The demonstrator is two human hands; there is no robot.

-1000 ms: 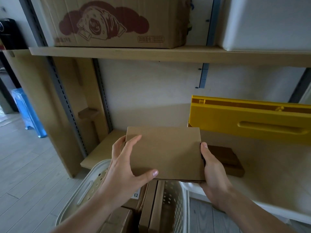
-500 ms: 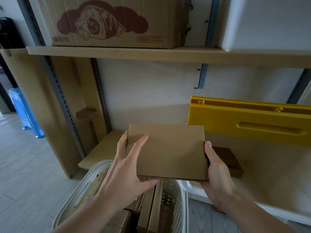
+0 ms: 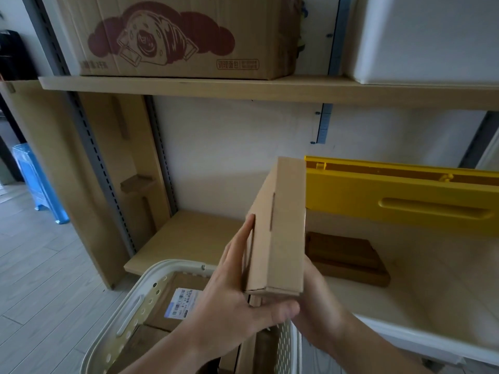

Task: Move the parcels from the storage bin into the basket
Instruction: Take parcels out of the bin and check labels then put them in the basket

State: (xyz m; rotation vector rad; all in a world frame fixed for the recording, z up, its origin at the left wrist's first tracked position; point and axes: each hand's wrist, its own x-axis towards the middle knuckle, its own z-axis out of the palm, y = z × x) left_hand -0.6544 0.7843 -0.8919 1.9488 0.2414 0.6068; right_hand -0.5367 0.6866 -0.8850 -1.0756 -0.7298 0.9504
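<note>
Here, plain brown cardboard parcel on edge, slotted flap, above basket

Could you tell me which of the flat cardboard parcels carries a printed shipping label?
The parcel lying in the white basket, at; the held parcel shows none.

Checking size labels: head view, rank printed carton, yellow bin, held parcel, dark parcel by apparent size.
1. Printed carton, cut off at the top
2. Yellow bin, cut off at the right
3. Held parcel, nearer the camera, so unsure
4. Dark parcel

Both hands clasped, fingers extended.
</note>
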